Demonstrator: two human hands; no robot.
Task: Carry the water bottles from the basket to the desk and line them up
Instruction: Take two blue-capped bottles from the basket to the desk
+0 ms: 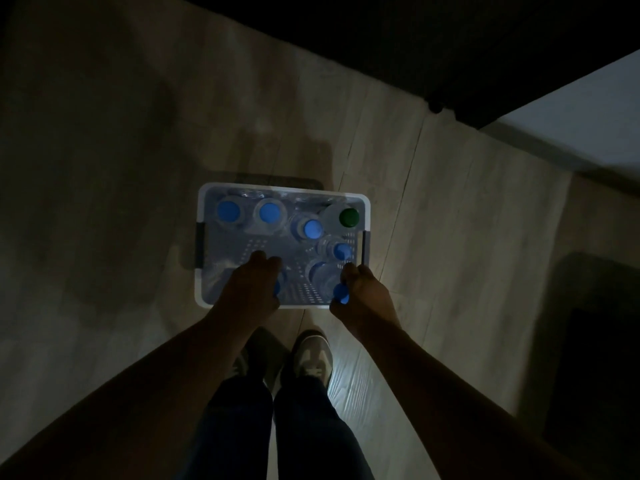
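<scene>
Just the head view here, and it's really dark, so some of this is fuzzy. The basket (284, 186) sits on the floor (138, 168) right in front of the person's shoes (311, 355). Every bottle I can see is inside it, so none has reached the desk yet.

A row of blue caps (270, 213) and one green-capped bottle (349, 217) stand along the basket's far side. At its near side, the right hand (360, 296) has its grip curled around the top of the near-right bottle (341, 294). The left hand (254, 289) looks clamped the same way over the near-left bottle (277, 289), though only a sliver of cap shows.

My worry is that holding them only by the caps makes a slip likely on the lift. The near-right bottle could also knock the ones crowded just behind it. In this light, it'd be easy to kick the basket too.
</scene>
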